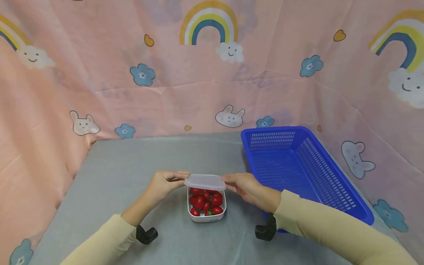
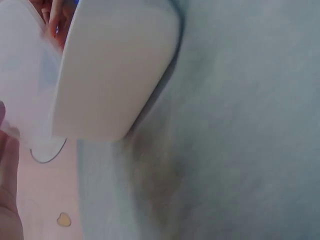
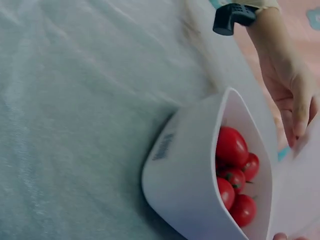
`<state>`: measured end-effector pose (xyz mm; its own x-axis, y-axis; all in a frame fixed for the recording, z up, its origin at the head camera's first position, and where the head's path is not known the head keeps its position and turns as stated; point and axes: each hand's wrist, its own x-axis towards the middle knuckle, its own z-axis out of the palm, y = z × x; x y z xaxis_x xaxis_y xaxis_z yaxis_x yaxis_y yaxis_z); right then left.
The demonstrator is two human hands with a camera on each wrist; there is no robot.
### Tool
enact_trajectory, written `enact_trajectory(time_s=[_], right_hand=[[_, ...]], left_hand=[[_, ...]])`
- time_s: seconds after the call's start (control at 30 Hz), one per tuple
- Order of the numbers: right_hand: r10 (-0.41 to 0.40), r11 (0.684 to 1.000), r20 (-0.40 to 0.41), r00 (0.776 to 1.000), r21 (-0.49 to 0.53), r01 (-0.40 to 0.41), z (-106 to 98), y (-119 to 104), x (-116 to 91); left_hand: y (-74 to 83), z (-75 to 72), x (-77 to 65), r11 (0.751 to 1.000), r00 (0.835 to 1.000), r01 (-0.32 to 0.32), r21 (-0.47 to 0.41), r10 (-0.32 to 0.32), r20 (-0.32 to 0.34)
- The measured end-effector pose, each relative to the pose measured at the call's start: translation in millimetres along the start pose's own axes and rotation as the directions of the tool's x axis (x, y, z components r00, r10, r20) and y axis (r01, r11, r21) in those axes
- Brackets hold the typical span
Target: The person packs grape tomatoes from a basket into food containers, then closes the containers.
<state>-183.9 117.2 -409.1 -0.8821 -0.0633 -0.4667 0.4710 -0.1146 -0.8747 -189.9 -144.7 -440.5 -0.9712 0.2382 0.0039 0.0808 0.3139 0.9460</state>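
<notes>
A white plastic container (image 1: 207,219) stands on the table with several red cherry tomatoes (image 1: 206,201) inside. Its translucent lid (image 1: 205,182) is tilted over the far part of the opening, leaving the near tomatoes uncovered. My left hand (image 1: 167,186) pinches the lid's left edge between thumb and fingers. At the opposite edge, my right hand (image 1: 244,187) pinches the lid too. In the right wrist view the lid (image 3: 300,185) rises from the container's far rim, and the left hand (image 3: 292,95) grips its corner. Only part of the left hand (image 2: 9,190) shows in the left wrist view.
A blue plastic basket (image 1: 246,141) with slotted sides stands on the right of the table, beside my right forearm. Grey cloth covers the table (image 1: 132,158). A pink curtain (image 1: 185,92) with rainbows and rabbits hangs behind and along both sides.
</notes>
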Motion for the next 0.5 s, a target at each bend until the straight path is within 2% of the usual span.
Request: enact_trajectory(time_s=[0.1,0.23,0.5], right_hand=[[-0.036,0.998,-0.03,0.999,-0.044,0.035,3,6,-5],[-0.044,0.992,-0.06,0.997,-0.117,0.037,6,10,-10],[-0.042,0.986,-0.086,0.995,-0.163,0.027,4,13,-14]], left_hand=[[-2.1,3.7,-6.4,1.0,1.0,0.024,-0.007,-0.024,-0.006],[0.4,8.0,-12.4,0.997,0.996,0.075,-0.035,-0.076,-0.034],[9.1,22.1,-23.7,0.986,0.979,0.155,-0.068,-0.163,-0.125]])
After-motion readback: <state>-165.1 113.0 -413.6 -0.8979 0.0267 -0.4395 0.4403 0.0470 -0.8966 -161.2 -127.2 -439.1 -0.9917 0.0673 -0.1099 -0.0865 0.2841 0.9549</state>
